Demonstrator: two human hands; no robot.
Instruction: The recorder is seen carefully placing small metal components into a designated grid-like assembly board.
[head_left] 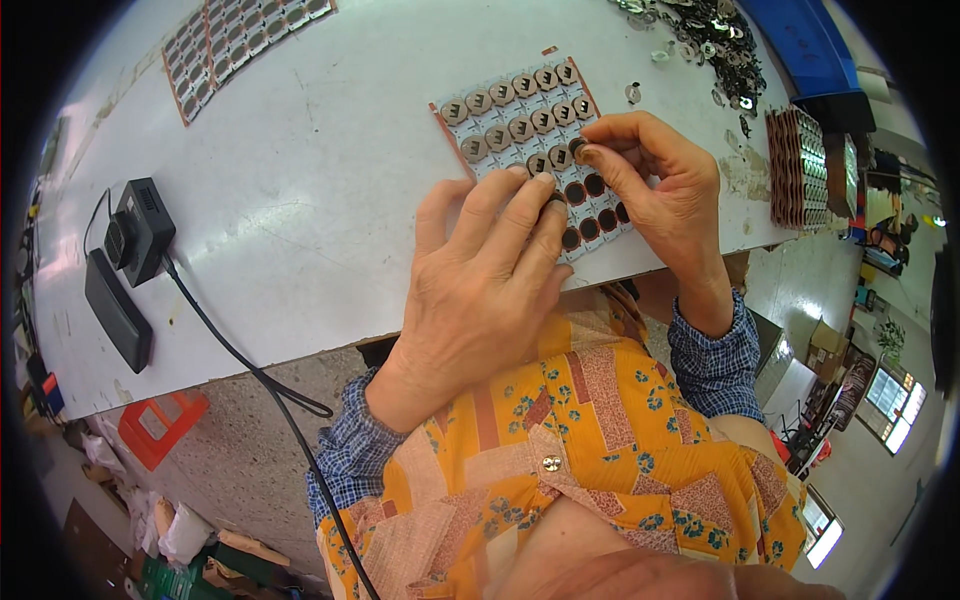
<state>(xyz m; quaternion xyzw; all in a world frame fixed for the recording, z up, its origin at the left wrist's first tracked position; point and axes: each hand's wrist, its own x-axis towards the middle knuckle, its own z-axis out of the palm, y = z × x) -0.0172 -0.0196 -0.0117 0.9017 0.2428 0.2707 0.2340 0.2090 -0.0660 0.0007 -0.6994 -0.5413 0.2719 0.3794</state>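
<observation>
A sheet of small joined circuit boards (pixel 606 245) lies in front of me on the white table. Its far rows carry round, silvery metal clips (pixel 520 130) with dark marks, while the near rows show bare black discs (pixel 590 229). My left hand (pixel 485 255) lies over the sheet's left part, its fingers stretched and their tips resting by the third row. At the right end of that row, my right hand (pixel 655 170) pinches thumb and forefinger together against a disc. Whatever sits between those fingertips is too small to make out. The left hand hides several board places.
Loose shiny metal clips (pixel 715 45) are heaped at the far right, near a blue bin (pixel 800 45). Stacked board sheets (pixel 797 170) stand at the right edge. Another sheet (pixel 235 45) lies far left. A black device (pixel 140 235) with a cable stands at left.
</observation>
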